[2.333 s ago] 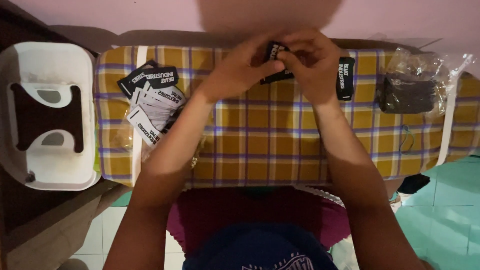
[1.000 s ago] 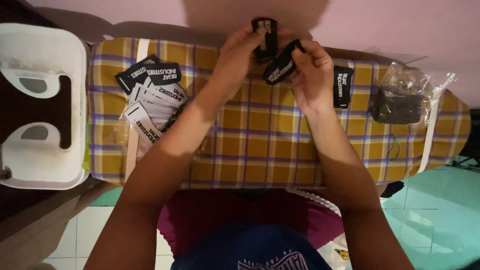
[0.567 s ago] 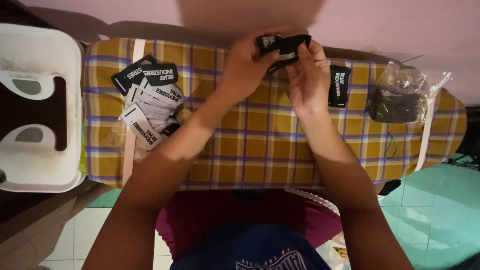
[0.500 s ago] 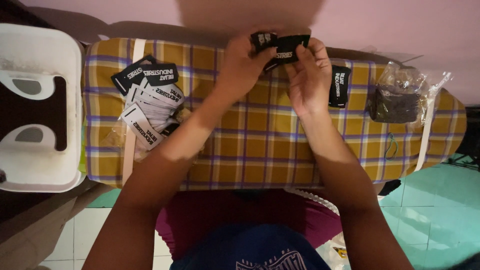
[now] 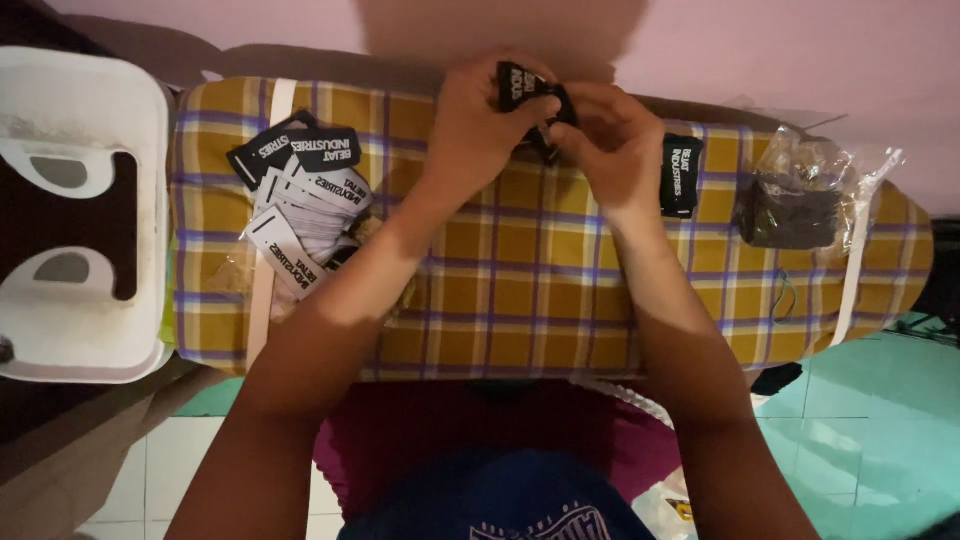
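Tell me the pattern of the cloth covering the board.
Yellow plaid with purple and white lines, on the board cover; head view.

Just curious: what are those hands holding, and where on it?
Both hands, left hand and right hand, pinch a small black label by its ends.

Pink wall (image 5: 800, 50), teal floor tiles (image 5: 860, 420), yellow-checked ironing board (image 5: 520, 300), white plastic stool (image 5: 80, 200)

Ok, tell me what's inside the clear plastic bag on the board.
The clear plastic bag lies on the checked board and holds a dark bundle. Crumpled, glaring plastic hides what the bundle is made of.
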